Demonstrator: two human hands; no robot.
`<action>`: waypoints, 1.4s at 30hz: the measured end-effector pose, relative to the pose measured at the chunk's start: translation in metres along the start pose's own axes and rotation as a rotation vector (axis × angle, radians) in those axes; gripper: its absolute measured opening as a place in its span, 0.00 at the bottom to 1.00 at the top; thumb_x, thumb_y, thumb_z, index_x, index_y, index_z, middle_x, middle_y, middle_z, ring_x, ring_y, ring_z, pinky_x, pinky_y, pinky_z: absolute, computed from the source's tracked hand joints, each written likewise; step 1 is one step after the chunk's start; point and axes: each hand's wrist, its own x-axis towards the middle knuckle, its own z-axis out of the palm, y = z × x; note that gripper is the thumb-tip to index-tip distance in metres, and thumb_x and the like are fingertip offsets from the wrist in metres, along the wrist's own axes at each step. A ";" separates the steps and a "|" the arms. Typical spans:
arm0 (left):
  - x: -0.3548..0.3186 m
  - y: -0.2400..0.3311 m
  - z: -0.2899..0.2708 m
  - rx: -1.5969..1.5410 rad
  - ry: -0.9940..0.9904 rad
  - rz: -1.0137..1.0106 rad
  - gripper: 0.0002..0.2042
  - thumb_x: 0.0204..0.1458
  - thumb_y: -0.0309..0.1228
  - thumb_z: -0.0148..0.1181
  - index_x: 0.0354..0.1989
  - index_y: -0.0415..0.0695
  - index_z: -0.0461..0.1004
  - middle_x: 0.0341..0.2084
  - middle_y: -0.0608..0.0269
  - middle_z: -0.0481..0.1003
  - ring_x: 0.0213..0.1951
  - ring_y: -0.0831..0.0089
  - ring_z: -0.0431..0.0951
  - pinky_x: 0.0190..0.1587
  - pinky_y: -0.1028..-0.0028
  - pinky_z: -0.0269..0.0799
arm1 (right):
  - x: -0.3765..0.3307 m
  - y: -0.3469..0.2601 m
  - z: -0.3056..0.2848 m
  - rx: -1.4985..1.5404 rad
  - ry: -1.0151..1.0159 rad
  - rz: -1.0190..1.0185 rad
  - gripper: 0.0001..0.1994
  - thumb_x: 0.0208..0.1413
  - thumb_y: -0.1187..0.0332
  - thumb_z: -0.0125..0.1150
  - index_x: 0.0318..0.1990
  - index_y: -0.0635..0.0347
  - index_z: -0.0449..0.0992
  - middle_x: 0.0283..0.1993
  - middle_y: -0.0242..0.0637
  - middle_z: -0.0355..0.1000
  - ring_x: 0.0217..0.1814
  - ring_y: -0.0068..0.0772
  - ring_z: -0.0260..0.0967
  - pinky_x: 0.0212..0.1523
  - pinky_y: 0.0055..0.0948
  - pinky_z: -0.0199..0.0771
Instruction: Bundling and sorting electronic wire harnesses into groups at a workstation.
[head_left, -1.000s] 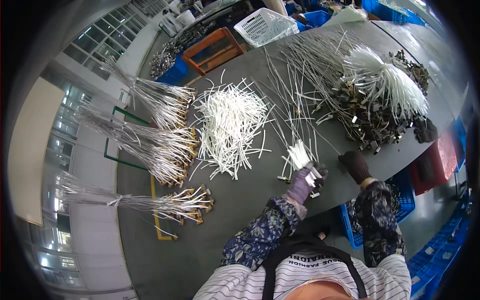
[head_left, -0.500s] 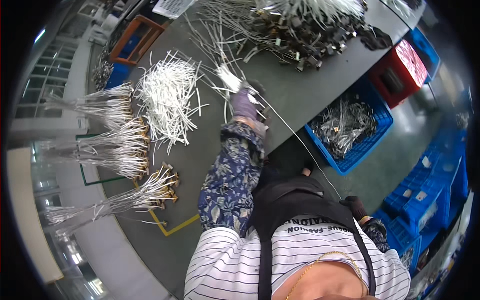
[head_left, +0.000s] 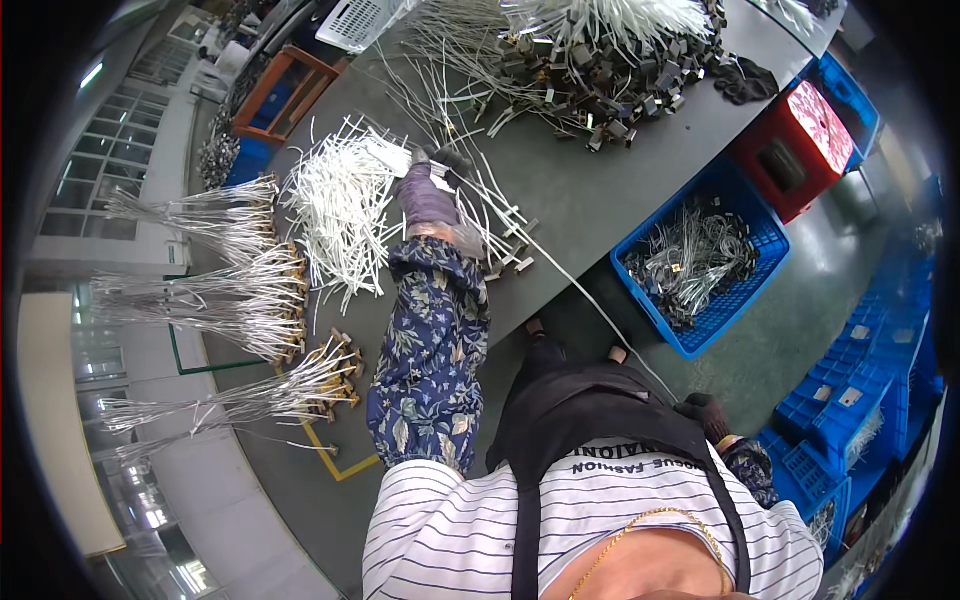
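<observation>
My left hand (head_left: 428,195), in a purple glove with dark fingertips, reaches over the table beside a pile of thin white tube pieces (head_left: 338,205). Its fingers are closed on a flat white bundle (head_left: 386,156) that sticks out past the fingertips; its exact make-up is blurred. A long thin white cable (head_left: 585,292) runs from near this hand, across the table edge, down to my right hand (head_left: 706,416). That hand, dark-gloved and low at my side, is closed around the cable's end. Several loose cables with small connectors (head_left: 520,250) lie just right of my left wrist.
Bundled white cables with brassy ends (head_left: 275,300) line the table's left side. A heap of dark connectors (head_left: 610,90) lies at the far side. Right of the table are a blue basket (head_left: 690,338) of cables, a red box (head_left: 800,150) and stacked blue crates (head_left: 850,385).
My left hand has moved left, with the white bundle, up to the tube pile. The loose connector ends right of the wrist now show. My right hand stays almost still.
</observation>
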 end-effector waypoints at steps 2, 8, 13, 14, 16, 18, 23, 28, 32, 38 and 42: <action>-0.004 -0.004 -0.005 0.056 -0.004 0.006 0.09 0.57 0.34 0.57 0.38 0.41 0.71 0.24 0.58 0.76 0.23 0.62 0.78 0.26 0.61 0.79 | 0.001 -0.002 -0.001 -0.113 0.027 -0.024 0.13 0.44 0.62 0.65 0.29 0.65 0.80 0.25 0.38 0.74 0.27 0.27 0.67 0.30 0.31 0.67; -0.056 -0.044 -0.025 0.154 -0.172 -0.241 0.12 0.59 0.36 0.55 0.36 0.37 0.72 0.25 0.55 0.77 0.23 0.62 0.79 0.26 0.66 0.78 | -0.003 -0.040 -0.001 -0.063 0.061 0.122 0.13 0.47 0.61 0.64 0.27 0.65 0.77 0.22 0.34 0.70 0.27 0.24 0.65 0.28 0.30 0.64; -0.163 -0.095 -0.001 0.465 -0.614 -0.462 0.13 0.58 0.38 0.56 0.41 0.39 0.73 0.31 0.56 0.76 0.37 0.68 0.78 0.35 0.68 0.76 | 0.021 -0.131 0.024 0.204 -0.104 -0.009 0.11 0.49 0.62 0.64 0.30 0.63 0.77 0.22 0.28 0.68 0.24 0.19 0.62 0.25 0.25 0.60; -0.168 -0.099 -0.001 0.485 -0.580 -0.683 0.14 0.58 0.39 0.56 0.43 0.41 0.73 0.31 0.57 0.76 0.38 0.68 0.78 0.36 0.66 0.76 | 0.025 -0.149 0.026 0.173 -0.106 -0.019 0.11 0.49 0.62 0.63 0.29 0.63 0.77 0.22 0.28 0.68 0.24 0.19 0.61 0.25 0.24 0.60; -0.161 -0.099 -0.009 0.490 -0.366 -0.455 0.14 0.58 0.38 0.54 0.44 0.41 0.73 0.30 0.60 0.76 0.34 0.69 0.77 0.34 0.67 0.75 | 0.030 -0.178 0.031 0.137 -0.151 -0.069 0.11 0.50 0.62 0.63 0.29 0.62 0.77 0.21 0.27 0.67 0.23 0.18 0.61 0.25 0.23 0.60; -0.129 -0.088 -0.028 0.467 -0.189 -0.340 0.09 0.58 0.32 0.53 0.42 0.42 0.73 0.29 0.62 0.76 0.31 0.71 0.77 0.31 0.71 0.75 | 0.031 -0.202 0.033 0.049 -0.203 -0.134 0.11 0.50 0.62 0.63 0.29 0.62 0.77 0.24 0.30 0.69 0.25 0.20 0.63 0.26 0.25 0.61; -0.084 -0.063 -0.056 0.589 -0.085 -0.090 0.16 0.50 0.37 0.66 0.42 0.41 0.74 0.26 0.70 0.75 0.23 0.81 0.73 0.22 0.79 0.69 | 0.064 -0.271 0.073 0.019 -0.218 -0.493 0.17 0.49 0.65 0.65 0.43 0.67 0.75 0.31 0.34 0.72 0.34 0.24 0.68 0.38 0.25 0.70; -0.066 -0.046 -0.063 0.823 0.093 -0.123 0.15 0.51 0.40 0.65 0.35 0.40 0.75 0.19 0.69 0.72 0.21 0.80 0.70 0.24 0.75 0.65 | 0.089 -0.327 0.122 0.056 -0.322 -0.473 0.29 0.46 0.60 0.70 0.55 0.61 0.69 0.47 0.41 0.71 0.46 0.31 0.70 0.49 0.29 0.70; 0.000 -0.013 -0.101 0.954 0.018 -0.180 0.14 0.52 0.39 0.63 0.35 0.40 0.75 0.19 0.66 0.74 0.18 0.83 0.71 0.18 0.81 0.66 | 0.108 -0.360 0.101 -0.301 0.028 -0.695 0.34 0.45 0.54 0.69 0.58 0.57 0.64 0.56 0.50 0.66 0.52 0.47 0.69 0.52 0.39 0.69; -0.004 -0.025 -0.108 0.590 -0.082 -0.344 0.10 0.54 0.34 0.60 0.37 0.38 0.75 0.13 0.69 0.69 0.11 0.82 0.66 0.12 0.80 0.62 | 0.206 -0.419 0.034 -0.565 0.753 -0.921 0.28 0.44 0.62 0.62 0.55 0.60 0.67 0.57 0.57 0.61 0.52 0.56 0.67 0.51 0.43 0.71; -0.039 -0.044 -0.076 0.279 -0.169 -0.292 0.11 0.57 0.35 0.58 0.40 0.40 0.71 0.12 0.73 0.60 0.12 0.80 0.57 0.13 0.77 0.56 | 0.212 -0.400 0.043 -0.683 0.624 -0.744 0.17 0.44 0.68 0.57 0.43 0.63 0.73 0.46 0.54 0.68 0.44 0.55 0.70 0.44 0.43 0.73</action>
